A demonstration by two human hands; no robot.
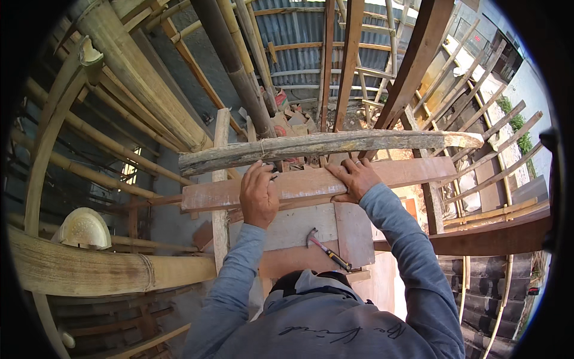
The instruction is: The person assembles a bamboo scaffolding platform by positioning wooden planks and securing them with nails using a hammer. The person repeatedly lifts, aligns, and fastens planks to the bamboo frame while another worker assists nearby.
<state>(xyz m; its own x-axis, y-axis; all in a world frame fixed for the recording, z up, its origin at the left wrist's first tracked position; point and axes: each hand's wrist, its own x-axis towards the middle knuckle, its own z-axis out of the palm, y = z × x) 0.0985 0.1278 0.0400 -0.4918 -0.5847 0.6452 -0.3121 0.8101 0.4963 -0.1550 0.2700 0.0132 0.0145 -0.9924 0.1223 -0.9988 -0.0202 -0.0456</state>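
Note:
A reddish-brown planed wooden beam (305, 185) lies crosswise in front of me. My right hand (357, 179) grips its right part, fingers over the top and thumb on the near side. Near the beam's left part is my left hand (259, 196), its fingers curled; a small dark tip shows beside them, and what it belongs to is unclear. Just beyond the beam lies a rough, bark-edged timber (335, 145), roughly parallel to it. Between my forearms a claw hammer (336, 257) with a black and yellow grip rests on boards (299, 230).
Thick bamboo poles (107, 267) and upright posts crowd the left side. Tall brown timbers (348, 72) rise ahead, with corrugated sheets (299, 60) behind. A pale upright post (220, 233) stands left of the boards. Below, cardboard boxes (293, 122) lie among debris.

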